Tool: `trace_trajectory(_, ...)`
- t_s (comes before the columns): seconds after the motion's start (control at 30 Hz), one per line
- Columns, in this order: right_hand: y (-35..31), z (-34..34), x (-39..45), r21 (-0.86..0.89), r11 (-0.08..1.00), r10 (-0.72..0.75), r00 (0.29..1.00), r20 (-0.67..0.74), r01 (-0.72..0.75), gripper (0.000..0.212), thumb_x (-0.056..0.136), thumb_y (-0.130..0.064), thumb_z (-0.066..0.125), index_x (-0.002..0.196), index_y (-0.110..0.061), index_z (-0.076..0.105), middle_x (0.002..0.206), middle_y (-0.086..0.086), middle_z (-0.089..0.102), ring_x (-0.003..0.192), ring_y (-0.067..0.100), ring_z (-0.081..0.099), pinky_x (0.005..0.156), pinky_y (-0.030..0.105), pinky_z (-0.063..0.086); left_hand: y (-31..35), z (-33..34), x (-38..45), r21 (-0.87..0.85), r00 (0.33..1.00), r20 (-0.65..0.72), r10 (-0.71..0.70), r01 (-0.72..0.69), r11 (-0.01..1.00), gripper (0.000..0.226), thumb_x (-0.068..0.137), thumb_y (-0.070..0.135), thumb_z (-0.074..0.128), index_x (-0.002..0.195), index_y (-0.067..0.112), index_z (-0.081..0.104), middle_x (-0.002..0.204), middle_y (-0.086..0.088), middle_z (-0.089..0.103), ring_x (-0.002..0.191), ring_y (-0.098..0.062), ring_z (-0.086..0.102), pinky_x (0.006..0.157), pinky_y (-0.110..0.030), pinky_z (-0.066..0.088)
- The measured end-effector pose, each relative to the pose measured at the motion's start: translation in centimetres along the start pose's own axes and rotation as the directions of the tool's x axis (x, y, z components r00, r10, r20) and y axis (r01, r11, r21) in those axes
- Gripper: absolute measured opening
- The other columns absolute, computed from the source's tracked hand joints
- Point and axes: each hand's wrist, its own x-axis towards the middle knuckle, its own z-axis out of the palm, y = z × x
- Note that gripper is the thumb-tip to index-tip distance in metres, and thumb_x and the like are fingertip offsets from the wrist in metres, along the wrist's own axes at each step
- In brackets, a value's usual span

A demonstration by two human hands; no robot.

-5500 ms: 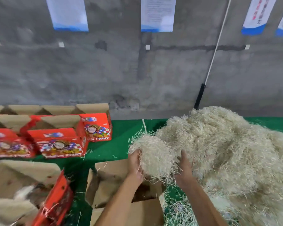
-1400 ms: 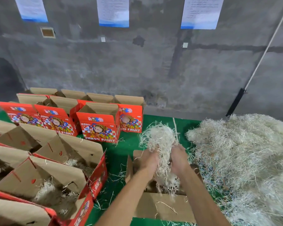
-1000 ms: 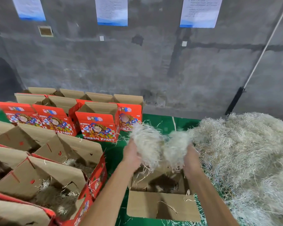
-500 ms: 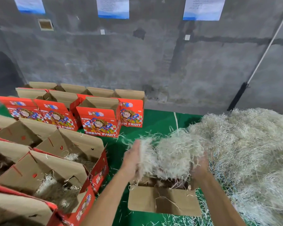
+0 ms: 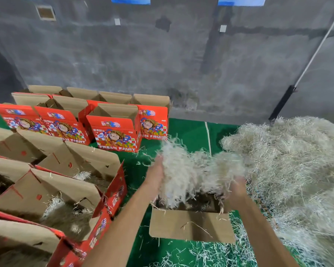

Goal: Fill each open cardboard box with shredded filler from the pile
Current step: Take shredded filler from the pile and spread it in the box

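A wide clump of pale shredded filler [image 5: 197, 170] hangs over an open cardboard box [image 5: 191, 224] on the green mat, its lower strands trailing into the box. My left hand [image 5: 155, 178] holds the clump's left side and my right hand [image 5: 236, 186] holds its right side from below. Most of both hands' fingers are buried in the shreds. The big filler pile [image 5: 289, 162] lies just right of the box.
Open red fruit boxes with filler inside [image 5: 66, 189] stand at the near left. More red boxes [image 5: 114, 130] stand in rows at the back left by the grey wall. Loose shreds [image 5: 210, 253] litter the green mat [image 5: 189, 130] near the front.
My hands have spread apart, stretching the filler clump wider above the box. Before that they pulled it from the pile and swung it left over the box.
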Motion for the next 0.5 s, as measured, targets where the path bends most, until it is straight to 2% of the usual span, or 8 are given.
trace_trajectory(0.07, 0.8, 3.0, -1.5, -0.08, 0.996, -0.015, 0.967, 0.255, 0.036, 0.035, 0.105, -0.029, 0.049, 0.136, -0.013, 0.049, 0.082, -0.005, 0.06, 0.065, -0.004, 0.062, 0.052, 0.015, 0.05, -1.3, 2.3, -0.1, 0.128, 0.986, 0.151, -0.072, 0.053, 0.99, 0.088, 0.082, 0.085, 0.033, 0.147, 0.026, 0.04, 0.145, -0.004, 0.049, 0.129, -0.03, 0.05, 0.112, -0.053, 0.034)
trace_trajectory(0.1, 0.9, 4.2, -2.5, -0.135, 0.989, -0.014, 0.933, 0.36, 0.066, 0.035, 0.099, -0.041, 0.057, 0.128, -0.024, 0.048, 0.091, -0.01, 0.064, 0.081, 0.001, 0.065, 0.063, 0.022, 0.054, -2.1, 3.2, -0.5, 0.18, 0.975, 0.201, -0.091, 0.054, 0.982, 0.084, 0.085, 0.079, 0.038, 0.15, 0.026, 0.035, 0.144, -0.005, 0.049, 0.129, -0.03, 0.05, 0.111, -0.053, 0.036)
trace_trajectory(0.13, 1.4, 5.2, -2.5, -0.164, 0.984, 0.0, 0.918, 0.396, 0.07, 0.032, 0.096, -0.042, 0.063, 0.119, -0.023, 0.05, 0.093, -0.011, 0.067, 0.086, 0.007, 0.067, 0.067, 0.027, 0.056, -3.2, 3.6, -0.7, 0.245, 0.98, 0.174, -0.092, 0.048, 0.968, 0.078, 0.089, 0.069, 0.045, 0.152, 0.025, 0.03, 0.139, -0.005, 0.051, 0.125, -0.027, 0.052, 0.107, -0.05, 0.041)
trace_trajectory(0.23, 2.6, 4.7, -0.8, -0.22, 0.975, 0.003, 0.982, 0.19, 0.04, 0.009, 0.096, -0.017, 0.063, 0.093, -0.009, 0.064, 0.064, -0.003, 0.067, 0.054, 0.012, 0.062, 0.049, 0.025, 0.049, -4.4, 1.9, 0.5, 0.279, 0.999, 0.0, 0.052, -0.05, 0.959, 0.075, 0.09, 0.041, 0.065, 0.151, 0.013, 0.031, 0.12, 0.003, 0.059, 0.104, -0.013, 0.06, 0.089, -0.024, 0.053)
trace_trajectory(0.33, 3.4, 2.9, 0.9, -0.363, 0.93, -0.067, 0.997, -0.034, 0.05, 0.034, 0.101, -0.035, 0.054, 0.091, -0.003, 0.058, 0.067, 0.003, 0.06, 0.057, 0.016, 0.055, 0.054, 0.027, 0.043, -4.5, -0.3, 2.0, 0.324, 0.981, -0.097, 0.168, -0.128, 0.937, 0.06, 0.09, 0.036, 0.069, 0.14, 0.012, 0.046, 0.111, 0.009, 0.062, 0.097, -0.006, 0.062, 0.085, -0.016, 0.05)
trace_trajectory(0.4, 3.9, 2.7, 1.7, -0.516, 0.856, -0.016, 0.999, 0.028, 0.028, 0.038, 0.104, -0.035, 0.046, 0.107, 0.001, 0.057, 0.095, 0.013, 0.065, 0.079, 0.02, 0.059, 0.069, 0.034, 0.047, -4.8, -0.5, 2.2, 0.432, 0.978, -0.081, 0.193, -0.14, 0.891, 0.042, 0.089, 0.033, 0.07, 0.126, 0.026, 0.052, 0.081, 0.02, 0.046, 0.064, 0.007, 0.046, 0.052, -0.002, 0.039)
trace_trajectory(0.43, 4.1, 3.1, 1.9, -0.637, 0.765, -0.018, 0.992, 0.125, 0.094, 0.04, 0.106, -0.032, 0.043, 0.112, 0.003, 0.058, 0.104, 0.015, 0.064, 0.086, 0.021, 0.057, 0.076, 0.039, 0.05, -4.9, -0.1, 2.1, 0.477, 0.978, -0.053, 0.203, -0.153, 0.865, 0.05, 0.086, 0.032, 0.071, 0.131, 0.028, 0.048, 0.076, 0.019, 0.039, 0.06, 0.006, 0.04, 0.047, -0.002, 0.037)
trace_trajectory(0.5, 4.3, 3.5, 2.1, -0.698, 0.676, -0.029, 0.956, 0.293, 0.235, 0.057, 0.105, -0.047, 0.034, 0.092, 0.001, 0.063, 0.092, 0.011, 0.069, 0.08, 0.019, 0.064, 0.082, 0.044, 0.057, -5.0, 0.8, 2.2, 0.592, 0.976, -0.016, 0.217, -0.165, 0.789, 0.057, 0.08, 0.038, 0.075, 0.128, 0.028, 0.047, 0.083, 0.016, 0.048, 0.071, -0.002, 0.046, 0.07, -0.014, 0.052)
